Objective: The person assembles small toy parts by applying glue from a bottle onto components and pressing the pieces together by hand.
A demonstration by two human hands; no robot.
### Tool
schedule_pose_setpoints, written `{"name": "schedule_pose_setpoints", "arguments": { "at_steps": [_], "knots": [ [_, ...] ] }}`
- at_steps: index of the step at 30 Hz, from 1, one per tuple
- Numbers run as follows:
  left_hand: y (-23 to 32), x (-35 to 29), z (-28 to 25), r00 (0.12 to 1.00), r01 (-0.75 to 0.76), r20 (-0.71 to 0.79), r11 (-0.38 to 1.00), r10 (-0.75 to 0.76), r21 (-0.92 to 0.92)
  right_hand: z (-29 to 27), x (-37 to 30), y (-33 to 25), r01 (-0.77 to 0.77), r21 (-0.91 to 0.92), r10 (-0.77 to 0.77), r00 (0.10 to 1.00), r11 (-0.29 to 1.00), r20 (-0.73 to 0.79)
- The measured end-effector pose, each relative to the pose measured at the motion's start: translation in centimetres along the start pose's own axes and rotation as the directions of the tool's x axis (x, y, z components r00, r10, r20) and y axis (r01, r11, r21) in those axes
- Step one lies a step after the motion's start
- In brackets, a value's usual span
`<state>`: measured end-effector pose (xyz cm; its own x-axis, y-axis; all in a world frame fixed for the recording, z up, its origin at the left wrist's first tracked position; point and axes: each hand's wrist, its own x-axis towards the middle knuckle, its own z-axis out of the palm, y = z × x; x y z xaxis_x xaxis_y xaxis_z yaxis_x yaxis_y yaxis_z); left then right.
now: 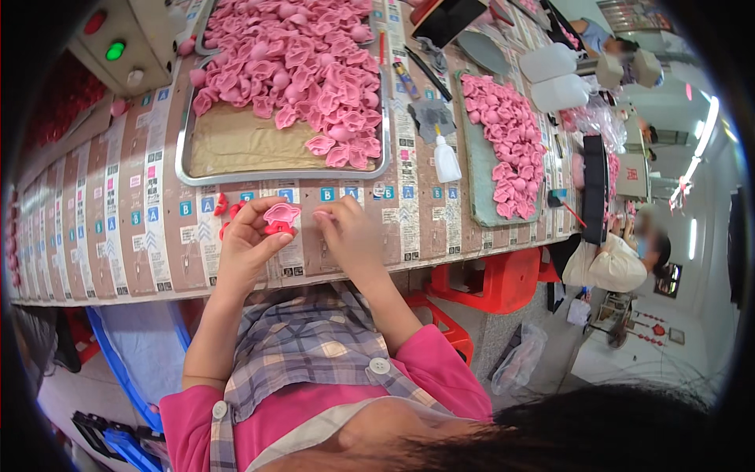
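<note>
Above the table's near edge, my left hand [245, 242] pinches a small hollow pink moulded piece [281, 212] between thumb and fingers. Red material shows at its lower edge. To its right, my right hand [352, 234] has its fingertips drawn together. Something pink seems to be at the tips, too small and blurred to name. A few red pieces [221, 206] lie on the table beside my left hand. Just beyond both hands stands a metal tray [283, 175] lined with brown paper, heaped with pink moulded pieces [291, 71], some cupped and some round.
To the right, a greenish board [486, 200] bears more pink pieces. A white squeeze bottle [447, 160] stands between it and the tray. A control box [130, 39] with a green light is at the far left. Red stools [503, 283] sit below the table; other people work at right.
</note>
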<state>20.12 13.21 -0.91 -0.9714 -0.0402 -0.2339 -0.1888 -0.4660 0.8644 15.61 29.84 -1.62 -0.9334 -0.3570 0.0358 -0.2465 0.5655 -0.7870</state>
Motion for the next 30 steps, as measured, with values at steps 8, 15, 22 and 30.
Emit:
{"name": "schedule_pose_setpoints", "arguments": {
  "at_steps": [8,15,22,30],
  "knots": [
    [0.1,0.0,-0.3,0.999,0.01,0.031,0.999,-0.008,-0.053,-2.6,0.5,1.8,0.008,-0.092,-0.019,0.993,0.996,-0.115],
    [-0.2,0.0,0.0,0.997,0.018,0.075,0.998,-0.014,-0.054,-1.9,0.7,1.6,0.162,-0.323,-0.18,0.983,0.932,-0.026],
    [-0.4,-0.1,-0.2,0.989,0.055,0.138,0.998,-0.059,0.037,-3.7,0.6,-2.1,0.152,0.134,-0.148,0.988,0.979,-0.037],
    [-0.6,-0.2,0.3,0.992,-0.037,0.127,0.98,0.012,0.195,-3.0,0.6,-3.3,0.218,0.155,-0.223,0.975,0.964,0.015]
  ]
}}
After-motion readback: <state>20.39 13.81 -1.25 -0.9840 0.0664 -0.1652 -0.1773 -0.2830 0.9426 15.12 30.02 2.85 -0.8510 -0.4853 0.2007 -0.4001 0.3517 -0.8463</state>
